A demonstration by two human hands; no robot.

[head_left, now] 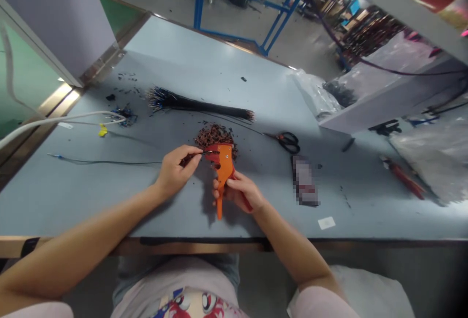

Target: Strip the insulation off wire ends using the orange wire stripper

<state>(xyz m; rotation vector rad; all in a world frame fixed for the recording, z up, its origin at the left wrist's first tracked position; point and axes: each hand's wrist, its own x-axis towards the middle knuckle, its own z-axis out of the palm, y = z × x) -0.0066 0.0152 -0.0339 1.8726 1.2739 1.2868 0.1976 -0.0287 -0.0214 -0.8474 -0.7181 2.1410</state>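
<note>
Holding wire at orange wire stripper, mid-bench near front edge
Left hand is pinching a thin dark wire at the stripper head, grip tight; right hand is wrapping the handles, grip closed. Brown wire scraps are piling just behind, black wire bundle lying farther back, scissors sitting rightward on the bench.

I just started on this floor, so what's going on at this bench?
A person at a bench grips an orange wire stripper in their right hand, while their left hand holds a thin dark wire up to it. Just beyond lie a pile of short brownish wire pieces, a long bundle of black wires and a pair of scissors.
</note>
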